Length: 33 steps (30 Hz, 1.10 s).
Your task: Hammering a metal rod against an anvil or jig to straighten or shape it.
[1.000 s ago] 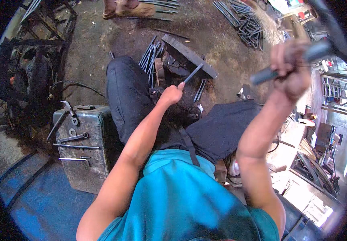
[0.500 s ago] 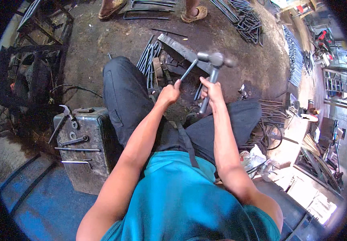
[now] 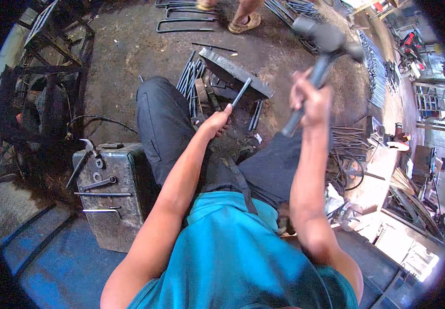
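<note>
My left hand [image 3: 217,123] is closed round the near end of a short metal rod [image 3: 241,93]. The rod's far end rests on or just above a thick steel bar [image 3: 235,73] between my knees; which of the two I cannot tell. My right hand [image 3: 312,98] grips a ball-peen hammer by its handle [image 3: 319,74], raised to the right of the bar. The hammer's head [image 3: 328,37] is blurred by motion. Beside the steel bar lie a bundle of metal rods [image 3: 190,80] on the left and a few more rods [image 3: 256,115] on the right.
A metal box [image 3: 110,193] at my left carries a claw hammer [image 3: 91,149], a wrench [image 3: 99,183] and rods. U-shaped rods [image 3: 186,23] lie on the floor ahead, near another person's foot [image 3: 244,23]. Thin rods [image 3: 348,139] are piled beyond my right knee.
My right hand has lifted the hammer up and to the right, off the rod's far end. The left hand stays on the rod, nearly in place. The other person's feet have shifted.
</note>
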Available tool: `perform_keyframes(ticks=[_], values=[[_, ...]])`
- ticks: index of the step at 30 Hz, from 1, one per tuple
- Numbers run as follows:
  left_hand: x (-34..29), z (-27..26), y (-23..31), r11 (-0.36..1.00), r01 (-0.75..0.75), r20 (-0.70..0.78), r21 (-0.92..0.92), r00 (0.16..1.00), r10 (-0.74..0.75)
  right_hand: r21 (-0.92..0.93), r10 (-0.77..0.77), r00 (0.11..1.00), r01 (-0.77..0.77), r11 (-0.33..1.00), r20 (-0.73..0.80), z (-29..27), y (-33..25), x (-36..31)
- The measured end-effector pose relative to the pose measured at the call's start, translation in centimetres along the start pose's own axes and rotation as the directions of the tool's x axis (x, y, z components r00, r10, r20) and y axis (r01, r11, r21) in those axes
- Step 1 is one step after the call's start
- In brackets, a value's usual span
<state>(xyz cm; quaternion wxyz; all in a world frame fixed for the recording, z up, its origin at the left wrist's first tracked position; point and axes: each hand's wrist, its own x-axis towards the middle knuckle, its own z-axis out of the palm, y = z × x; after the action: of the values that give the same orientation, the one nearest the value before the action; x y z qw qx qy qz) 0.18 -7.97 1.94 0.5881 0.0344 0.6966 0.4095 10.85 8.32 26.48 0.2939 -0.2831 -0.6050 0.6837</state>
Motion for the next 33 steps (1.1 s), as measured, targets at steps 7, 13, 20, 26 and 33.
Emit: perform_keyframes(ticks=[7, 13, 20, 26, 33], values=[[-0.5, -0.3, 0.6, 0.957, 0.119, 0.131, -0.263, 0.988, -0.087, 0.303, -0.475, 0.841, 0.397, 0.866, 0.257, 1.6, -8.0, 2.7], [0.6, -0.1, -0.1, 0.975, 0.066, 0.105, -0.212, 0.994, -0.044, 0.021, 0.184, 0.981, -0.185, 0.982, 0.058, 0.2, 8.9, 0.9], [1.0, 0.6, -0.4, 0.999, -0.041, -0.137, 0.002, 0.990, 0.041, -0.041, 0.545, 0.824, -0.557, 0.830, -0.154, -5.5, 18.3, -2.4], [-1.0, 1.3, 0.3, 0.888, -0.139, -0.296, 0.438, 0.910, 0.289, -0.054, 0.401, 0.900, -0.415, 0.908, -0.172, -5.0, 11.7, -2.0], [-2.0, 1.4, 1.3, 0.797, -0.166, -0.246, 0.581, 0.898, 0.365, -0.035, -0.241, 0.968, 0.244, 0.969, 0.065, -3.7, -6.7, 1.4]])
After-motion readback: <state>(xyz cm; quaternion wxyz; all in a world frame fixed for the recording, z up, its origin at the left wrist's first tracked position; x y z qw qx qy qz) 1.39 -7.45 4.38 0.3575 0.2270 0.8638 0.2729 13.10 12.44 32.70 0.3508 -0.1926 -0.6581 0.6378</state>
